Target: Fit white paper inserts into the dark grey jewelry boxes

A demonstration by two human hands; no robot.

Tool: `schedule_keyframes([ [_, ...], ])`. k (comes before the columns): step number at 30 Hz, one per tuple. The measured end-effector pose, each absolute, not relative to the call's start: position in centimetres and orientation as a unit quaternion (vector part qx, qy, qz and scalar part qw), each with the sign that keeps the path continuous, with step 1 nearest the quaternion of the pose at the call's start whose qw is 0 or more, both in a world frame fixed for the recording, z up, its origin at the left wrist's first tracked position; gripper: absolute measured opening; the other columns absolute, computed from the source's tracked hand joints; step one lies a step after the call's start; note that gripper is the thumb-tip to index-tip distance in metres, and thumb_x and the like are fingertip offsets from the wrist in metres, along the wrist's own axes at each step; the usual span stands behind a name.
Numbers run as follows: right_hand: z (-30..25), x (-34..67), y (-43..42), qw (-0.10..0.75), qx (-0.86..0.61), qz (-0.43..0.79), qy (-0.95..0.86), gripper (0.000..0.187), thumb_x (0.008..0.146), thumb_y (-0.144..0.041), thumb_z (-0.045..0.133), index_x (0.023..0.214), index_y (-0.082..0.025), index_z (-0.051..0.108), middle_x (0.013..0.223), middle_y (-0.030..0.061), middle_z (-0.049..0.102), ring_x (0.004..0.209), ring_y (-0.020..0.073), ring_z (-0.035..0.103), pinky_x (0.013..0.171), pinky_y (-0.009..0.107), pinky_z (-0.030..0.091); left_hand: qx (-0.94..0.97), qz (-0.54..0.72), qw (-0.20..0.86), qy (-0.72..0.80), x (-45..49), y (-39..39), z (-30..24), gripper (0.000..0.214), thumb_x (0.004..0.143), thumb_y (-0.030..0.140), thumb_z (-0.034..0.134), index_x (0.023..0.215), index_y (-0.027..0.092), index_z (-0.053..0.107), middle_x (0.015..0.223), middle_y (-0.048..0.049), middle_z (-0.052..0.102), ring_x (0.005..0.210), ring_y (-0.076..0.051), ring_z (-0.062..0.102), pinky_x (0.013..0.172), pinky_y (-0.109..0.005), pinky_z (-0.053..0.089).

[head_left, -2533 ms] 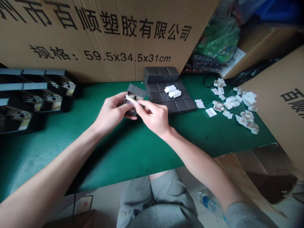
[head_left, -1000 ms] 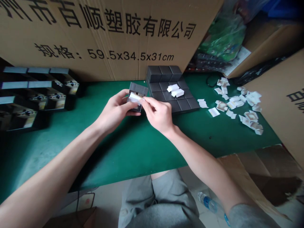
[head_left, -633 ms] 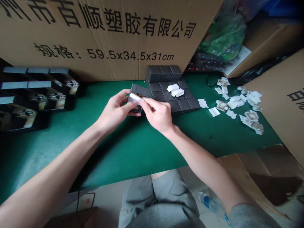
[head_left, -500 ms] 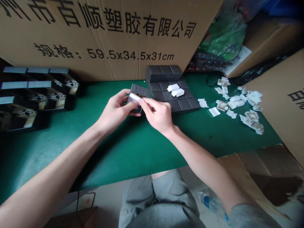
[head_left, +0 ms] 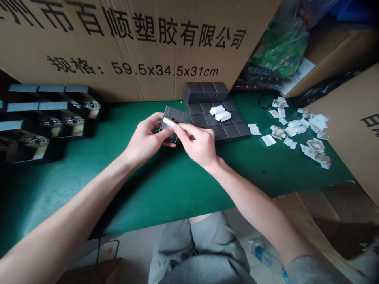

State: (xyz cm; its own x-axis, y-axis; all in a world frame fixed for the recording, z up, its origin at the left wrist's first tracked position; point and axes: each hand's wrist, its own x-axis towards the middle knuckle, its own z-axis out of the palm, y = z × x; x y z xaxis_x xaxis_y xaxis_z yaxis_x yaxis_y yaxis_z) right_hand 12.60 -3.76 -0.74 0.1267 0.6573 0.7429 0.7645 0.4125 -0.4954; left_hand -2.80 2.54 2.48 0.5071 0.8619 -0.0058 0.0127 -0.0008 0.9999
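Observation:
My left hand is closed around a small dark box whose lid stands raised. A pale insert shows inside the box, partly covered by my fingers. At the insert's right end, the thumb and fingertips of my right hand are pinched together. Just beyond my right hand lies a block of dark closed boxes, set side by side with a raised row at the back. Two folded white paper pieces rest on top of them.
At the left stand rows of open dark boxes. Scattered white paper pieces lie on the right of the green table. A large cardboard carton rises behind, and a plastic bottle is on the floor.
Both hands stay almost in place, still at the small box. The whole view has shifted slightly; nothing else has visibly moved.

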Motion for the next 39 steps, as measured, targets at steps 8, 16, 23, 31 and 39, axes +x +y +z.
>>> schedule_keyframes([
  [8,-0.7,12.8,-3.6,0.529,-0.522,-0.111,-0.660,0.025,0.103,-0.034,0.064,0.087,-0.018,0.076,0.057,-0.0043,0.064,0.048,0.0065,0.051,0.053,0.022,0.040,0.601,0.346,0.626,0.356,-2.9,2.5,2.6,0.028,0.078,0.035,0.085,0.097,0.019,0.072,0.091,-0.0039,0.075,0.078,-0.018,0.071,0.068,-0.030,0.067],
  [16,-0.2,13.4,-3.8,0.516,-0.584,-0.020,-0.627,0.040,0.093,-0.051,0.074,0.117,-0.022,0.060,0.078,-0.0034,0.064,0.068,0.0118,0.062,0.062,0.025,0.051,0.579,0.324,0.656,0.361,-3.2,2.5,2.6,0.031,0.073,0.030,0.087,0.098,0.019,0.073,0.084,-0.0041,0.075,0.075,-0.021,0.074,0.062,-0.032,0.064],
  [23,0.4,13.6,-3.6,0.507,-0.554,-0.019,-0.660,0.047,0.094,-0.044,0.075,0.131,-0.022,0.058,0.117,0.0094,0.068,0.101,0.0210,0.068,0.086,0.035,0.061,0.602,0.315,0.643,0.354,-2.9,2.1,2.9,0.037,0.071,0.020,0.080,0.107,0.021,0.071,0.077,-0.0010,0.073,0.065,-0.019,0.070,0.051,-0.028,0.060],
  [31,0.7,13.2,-4.1,0.520,-0.557,0.028,-0.647,0.027,0.097,-0.046,0.070,0.109,-0.023,0.067,0.103,0.0035,0.076,0.092,0.0181,0.071,0.087,0.032,0.059,0.618,0.302,0.629,0.363,-2.8,1.2,3.6,0.030,0.073,0.018,0.077,0.099,0.022,0.064,0.066,0.0015,0.069,0.057,-0.019,0.068,0.049,-0.031,0.059],
  [39,0.5,13.4,-3.9,0.519,-0.536,0.037,-0.665,0.020,0.103,-0.040,0.060,0.110,-0.021,0.064,0.104,0.0035,0.076,0.093,0.0174,0.072,0.086,0.031,0.059,0.631,0.296,0.626,0.349,-2.8,1.1,3.5,0.026,0.074,0.017,0.074,0.096,0.021,0.060,0.067,0.0002,0.068,0.065,-0.021,0.070,0.047,-0.027,0.057],
])
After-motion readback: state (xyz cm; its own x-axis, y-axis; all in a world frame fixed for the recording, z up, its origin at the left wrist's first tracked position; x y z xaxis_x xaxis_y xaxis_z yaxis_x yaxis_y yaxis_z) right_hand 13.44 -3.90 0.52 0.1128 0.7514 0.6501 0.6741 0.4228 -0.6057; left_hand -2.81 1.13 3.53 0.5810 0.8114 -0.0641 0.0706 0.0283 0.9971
